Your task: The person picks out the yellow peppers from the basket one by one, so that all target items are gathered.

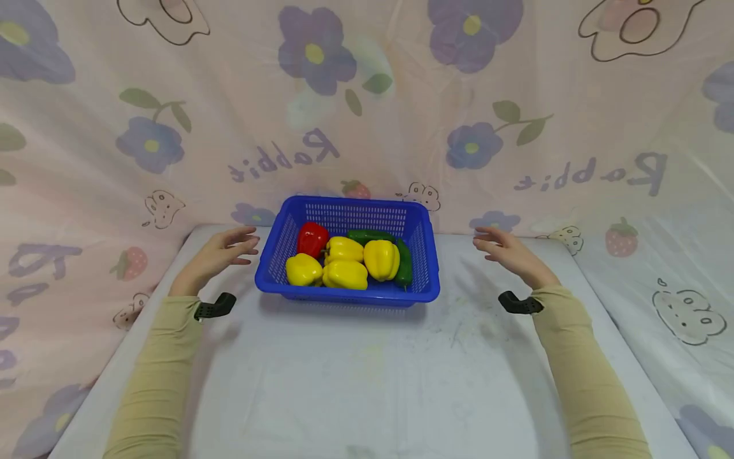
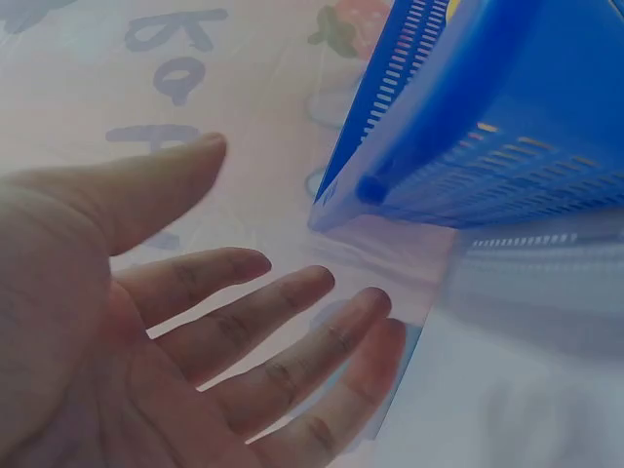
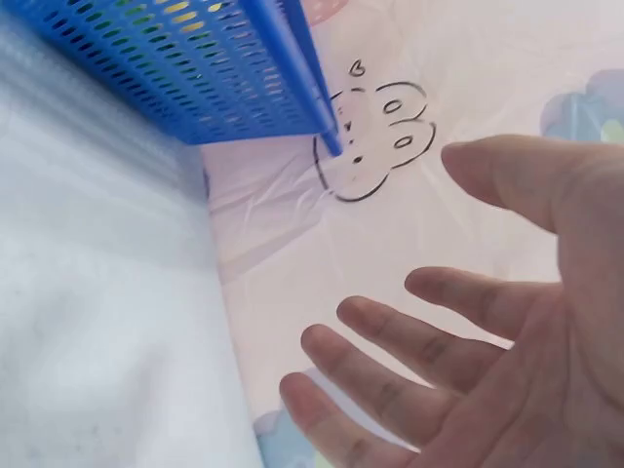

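A blue plastic basket [image 1: 347, 294] with slotted walls stands at the back of the white table. Inside it lie a red bell pepper [image 1: 313, 240], several yellow bell peppers [image 1: 345, 275] and two long green vegetables, one along the back [image 1: 371, 236] and one at the right [image 1: 404, 264]. My left hand [image 1: 220, 252] hovers just left of the basket, fingers spread and holding nothing. On the other side, farther off from the basket, my right hand [image 1: 510, 255] is also held with relaxed, parted fingers and nothing in them. Both wrist views show bare palms beside the basket's walls.
The white tabletop [image 1: 367, 376] stretches from the basket toward me. A pink curtain [image 1: 401, 115] printed with flowers, rabbits and strawberries hangs behind the table and along both sides. Each wrist carries a black strap mount [image 1: 215, 306].
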